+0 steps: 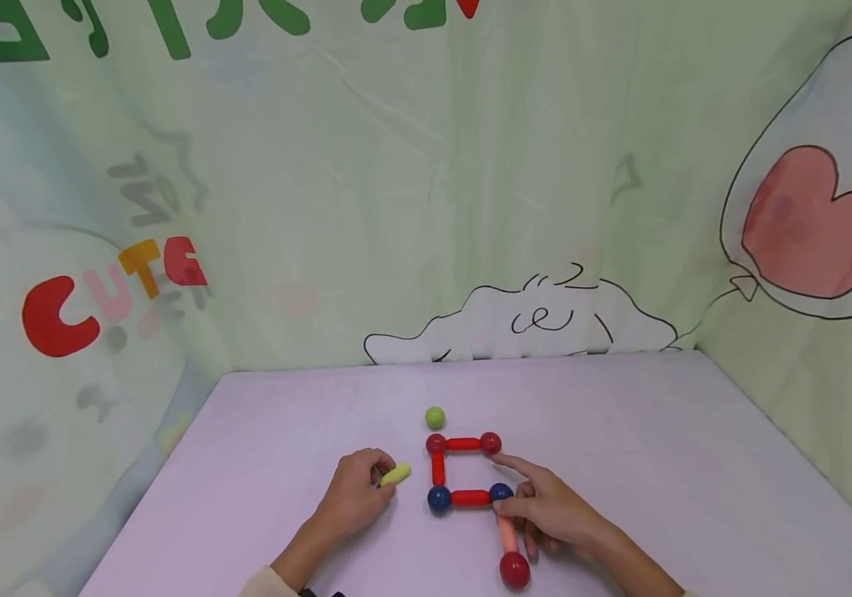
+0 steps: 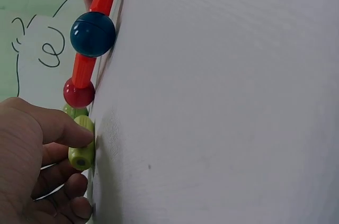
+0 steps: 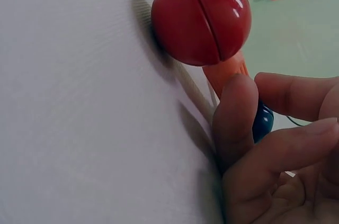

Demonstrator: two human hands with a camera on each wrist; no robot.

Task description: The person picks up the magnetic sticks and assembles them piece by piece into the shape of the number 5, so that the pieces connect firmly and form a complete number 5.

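Observation:
My left hand [image 1: 357, 491] pinches a yellow-green rod [image 1: 396, 474] between thumb and fingers, just above the table. To its right lies a joined frame of balls and rods: a left red ball [image 1: 435, 444], red rods [image 1: 463, 444], a right red ball [image 1: 490, 443] and two blue balls [image 1: 439, 499]. From the right blue ball [image 1: 501, 492], an orange rod [image 1: 508, 535] runs toward me to a larger-looking red ball [image 3: 201, 17]. My right hand [image 1: 556, 510] holds that blue ball with its thumb and a curled finger; its index finger reaches toward the right red ball.
A loose green ball [image 1: 435, 417] sits just beyond the frame's far left corner. The pale table [image 1: 284, 414] meets a printed curtain [image 1: 336, 207] at its back and sides.

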